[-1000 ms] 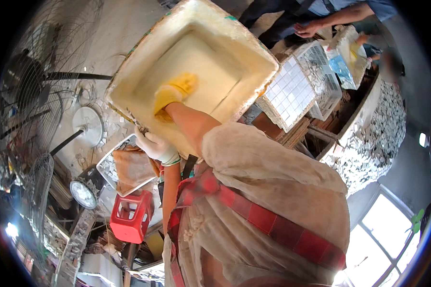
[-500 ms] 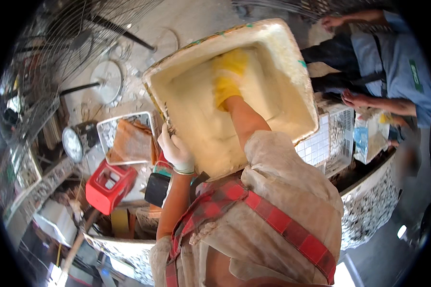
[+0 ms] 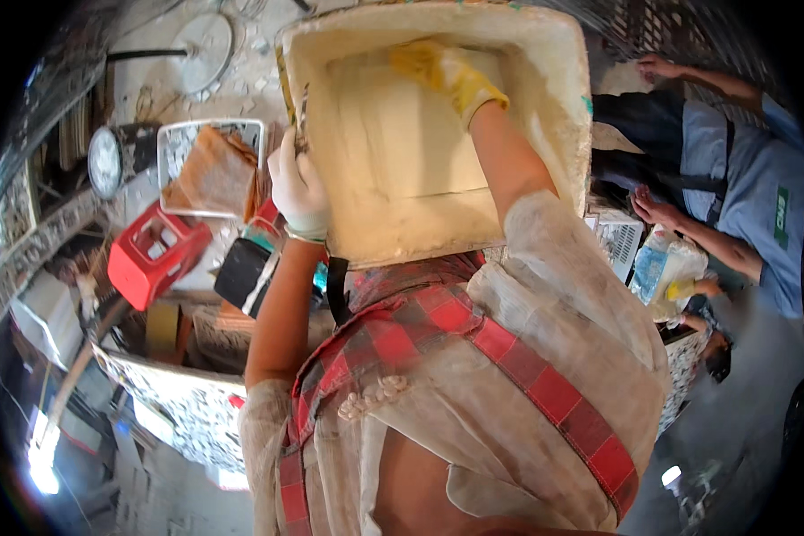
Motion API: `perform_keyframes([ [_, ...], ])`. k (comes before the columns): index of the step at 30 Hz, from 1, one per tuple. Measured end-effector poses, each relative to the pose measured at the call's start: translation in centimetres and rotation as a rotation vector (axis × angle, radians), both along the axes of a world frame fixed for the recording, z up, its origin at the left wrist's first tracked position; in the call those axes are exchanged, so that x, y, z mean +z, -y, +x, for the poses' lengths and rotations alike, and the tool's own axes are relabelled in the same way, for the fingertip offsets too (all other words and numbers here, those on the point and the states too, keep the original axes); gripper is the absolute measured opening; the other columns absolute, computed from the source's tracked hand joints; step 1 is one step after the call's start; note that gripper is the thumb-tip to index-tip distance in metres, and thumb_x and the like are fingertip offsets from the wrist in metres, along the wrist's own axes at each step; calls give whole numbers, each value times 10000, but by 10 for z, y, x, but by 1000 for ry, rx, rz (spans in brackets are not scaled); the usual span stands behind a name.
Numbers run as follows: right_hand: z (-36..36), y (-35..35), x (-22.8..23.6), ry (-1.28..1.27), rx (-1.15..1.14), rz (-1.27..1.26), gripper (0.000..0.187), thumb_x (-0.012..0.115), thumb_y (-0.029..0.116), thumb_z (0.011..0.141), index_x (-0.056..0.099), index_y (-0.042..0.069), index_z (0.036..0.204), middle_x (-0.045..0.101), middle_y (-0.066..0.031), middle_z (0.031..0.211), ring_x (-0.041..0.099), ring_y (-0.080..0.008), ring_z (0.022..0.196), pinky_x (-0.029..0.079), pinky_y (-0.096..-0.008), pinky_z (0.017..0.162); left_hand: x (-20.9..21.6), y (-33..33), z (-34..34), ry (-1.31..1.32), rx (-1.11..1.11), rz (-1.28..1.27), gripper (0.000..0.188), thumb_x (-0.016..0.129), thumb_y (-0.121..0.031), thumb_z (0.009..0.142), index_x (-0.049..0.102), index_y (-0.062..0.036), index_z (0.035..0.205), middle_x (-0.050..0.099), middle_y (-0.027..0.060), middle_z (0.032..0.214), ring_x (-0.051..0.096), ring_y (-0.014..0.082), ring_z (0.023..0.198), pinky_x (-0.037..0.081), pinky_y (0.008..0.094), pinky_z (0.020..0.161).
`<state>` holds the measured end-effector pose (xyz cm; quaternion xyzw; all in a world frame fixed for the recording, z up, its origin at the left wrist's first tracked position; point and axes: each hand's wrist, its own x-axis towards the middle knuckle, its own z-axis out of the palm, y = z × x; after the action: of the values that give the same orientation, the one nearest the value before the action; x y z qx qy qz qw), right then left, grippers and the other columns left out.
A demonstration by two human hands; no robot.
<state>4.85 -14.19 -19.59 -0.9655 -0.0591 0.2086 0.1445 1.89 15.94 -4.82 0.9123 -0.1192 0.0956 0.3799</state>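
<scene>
A large off-white box [image 3: 558, 134], probably foam, with thick worn walls and a cream-coloured inside, is in front of my body. My left hand [image 3: 297, 188], in a white glove, has its fingers closed round the box's left rim, beside a narrow dark-and-yellow strip on the edge. Inside the box is my right hand [image 3: 447, 76], in a yellow glove, reaching toward the far wall. Its fingers stretch out flat to the left over the cream surface and are slightly blurred. Nothing shows in them. Whether liquid or a coating covers the bottom, I cannot tell.
Left of the box are a white tray [image 3: 257, 134] with orange-brown sheets [image 3: 210, 170], a red plastic stool [image 3: 156, 255] and a dark container [image 3: 241, 272]. A round metal base [image 3: 204, 54] stands farther off. At right, a person in blue [image 3: 732, 170] is near a clear plastic bag [image 3: 665, 268].
My view has shifted, and the box now sits squarer and nearer the top of the view. My right hand has swept farther toward the box's far wall, fingers turned left. The left hand keeps its hold.
</scene>
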Motion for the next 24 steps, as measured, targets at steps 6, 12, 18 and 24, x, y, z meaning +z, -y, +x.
perform_keyframes([
  [6,-29,-35,-18,-102,278,-311,411,440,176,991,487,39,1375,425,-146,1470,418,-220,1338,348,-337,1085,-9,-8,0,68,1,22,356,502,-44,931,585,2,1274,623,189,1052,605,358,986,502,402,860],
  [12,-58,-10,-9,-380,492,-402,380,461,191,980,519,58,1331,462,-136,1419,454,-223,1282,376,-352,1036,-4,-7,-1,84,12,43,351,481,-43,936,590,18,1264,631,191,1068,612,340,995,492,392,885],
  [18,-63,52,5,-697,624,-590,350,482,206,969,551,77,1287,500,-126,1367,490,-225,1226,404,-367,987,-12,-4,-1,72,46,13,344,505,-67,933,614,-14,1255,640,166,1059,623,329,969,510,393,855],
  [24,-53,44,9,-792,702,-637,321,503,221,958,583,95,1243,537,-116,1315,526,-228,1170,432,-382,938,-10,-4,-3,44,72,-11,349,511,-69,930,617,-23,1259,643,164,1050,628,331,947,517,392,834],
])
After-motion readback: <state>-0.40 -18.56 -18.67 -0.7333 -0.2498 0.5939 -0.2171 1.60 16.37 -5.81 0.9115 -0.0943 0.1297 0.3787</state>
